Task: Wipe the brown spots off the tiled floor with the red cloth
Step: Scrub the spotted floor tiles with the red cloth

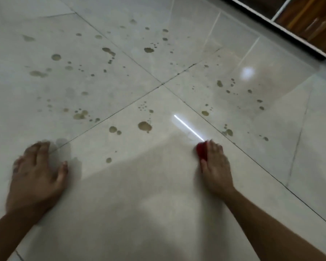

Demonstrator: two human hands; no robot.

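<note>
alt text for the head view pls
The right hand presses a red cloth on a glossy tiled floor scattered with brown spots. The left hand rests flat on the floor.

tiled floor (158,185) showing glossy pale grey-white, thin dark grout lines crossing in grid. brown spots (145,126) looking olive-tan, scattered in speckled splatter. red cloth (201,151) showing bright red. cabinet (309,17) showing orange-brown wood grain, white trim.
</note>
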